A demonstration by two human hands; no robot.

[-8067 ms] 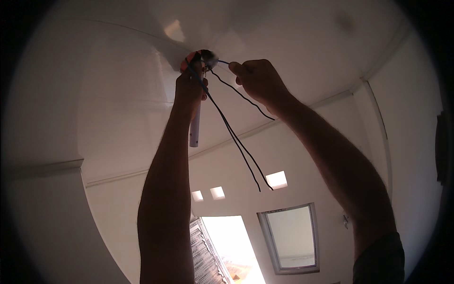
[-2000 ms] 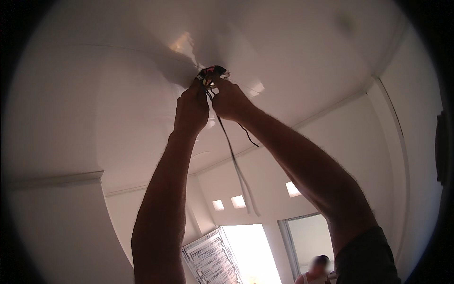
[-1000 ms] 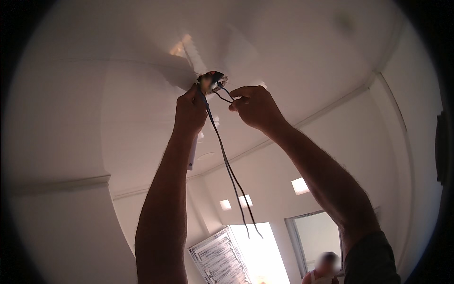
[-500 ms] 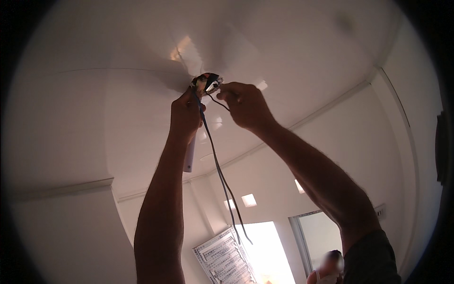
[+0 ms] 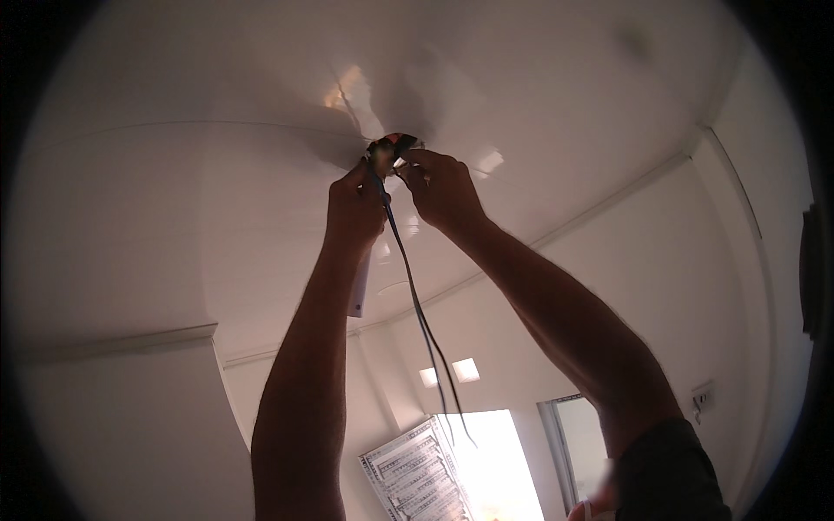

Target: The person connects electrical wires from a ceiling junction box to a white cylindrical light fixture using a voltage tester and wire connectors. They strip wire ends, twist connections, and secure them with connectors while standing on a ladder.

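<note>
Above me is a hole [image 5: 401, 139] in a glossy pale ceiling, with dark, reddish and shiny parts showing inside. At its near left rim my left hand [image 5: 354, 208] is closed, its thumb and fingers pinching the blue and dark wires [image 5: 415, 304]. These two wires hang loose well below my hands. My right hand [image 5: 445, 193] is closed at the hole's right rim, fingertips partly inside. A short dark wire [image 5: 400, 177] runs from the hole into its fingers. Behind my left wrist a pale, flat-ended long piece [image 5: 358, 291] hangs down; its upper end is hidden.
A sheet with printed rows [image 5: 417, 473] stands tilted beside a bright opening [image 5: 495, 460]. Right of that is a framed doorway or mirror [image 5: 565, 434], with part of a person [image 5: 595, 504] at the lower edge. A wall socket [image 5: 702, 398] sits farther right.
My right hand has moved left, closer to my left hand, with its fingertips now over the hole. Less of the short dark wire shows. The hanging wires have swung slightly right.
</note>
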